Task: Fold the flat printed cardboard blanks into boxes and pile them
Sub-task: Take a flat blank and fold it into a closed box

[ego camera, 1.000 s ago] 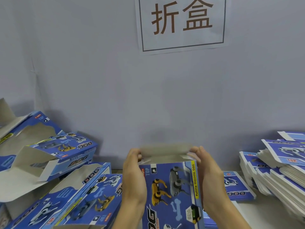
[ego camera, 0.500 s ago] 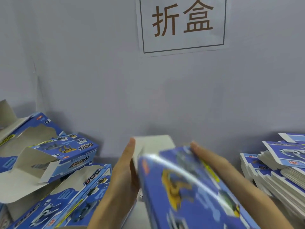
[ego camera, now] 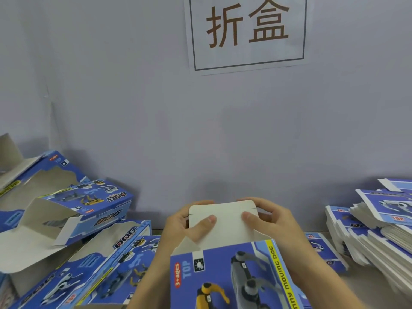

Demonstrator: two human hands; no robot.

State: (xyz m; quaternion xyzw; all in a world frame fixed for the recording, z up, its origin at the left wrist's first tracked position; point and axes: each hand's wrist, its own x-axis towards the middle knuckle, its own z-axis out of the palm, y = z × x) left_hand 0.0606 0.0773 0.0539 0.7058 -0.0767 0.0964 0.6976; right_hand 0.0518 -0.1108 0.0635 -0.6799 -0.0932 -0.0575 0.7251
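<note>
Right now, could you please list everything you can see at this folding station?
box: one, blue print, centre front, held, pale flap up
folded boxes: several, blue, grey-white inside, piled left, some flaps open
flat blanks: a tall stack, blue with white edges, right
sign: one, white with brown characters, on wall
wall: grey, behind
table: pale, bare patch at right
left hand: grips flap, thumb on it
right hand: grips flap, thumb on it
</note>
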